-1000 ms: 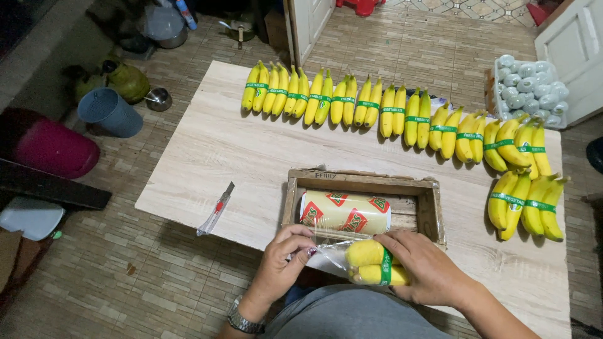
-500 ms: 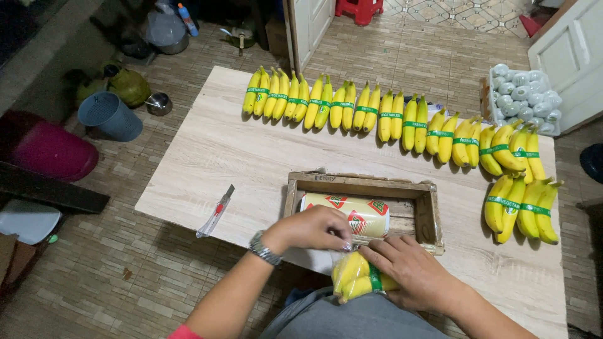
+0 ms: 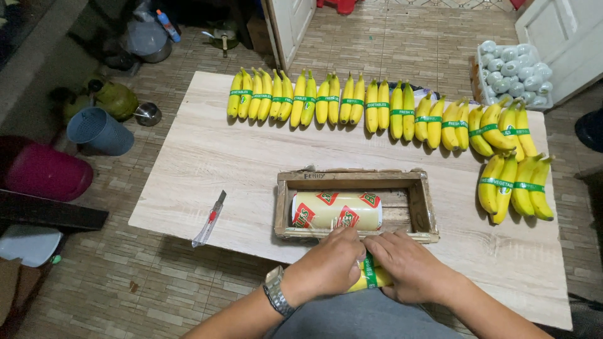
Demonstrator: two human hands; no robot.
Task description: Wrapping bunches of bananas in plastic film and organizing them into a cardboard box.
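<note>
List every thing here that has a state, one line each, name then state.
Left hand: closed on the banana bundle.
Right hand: closed on the banana bundle.
Banana bundle: green-banded, held at the table edge, mostly covered.
Film roll: lying flat inside the wooden box.
Wooden box: open-topped.
Utility knife: lying untouched on the table.
Banded bananas: lying in a row.
</note>
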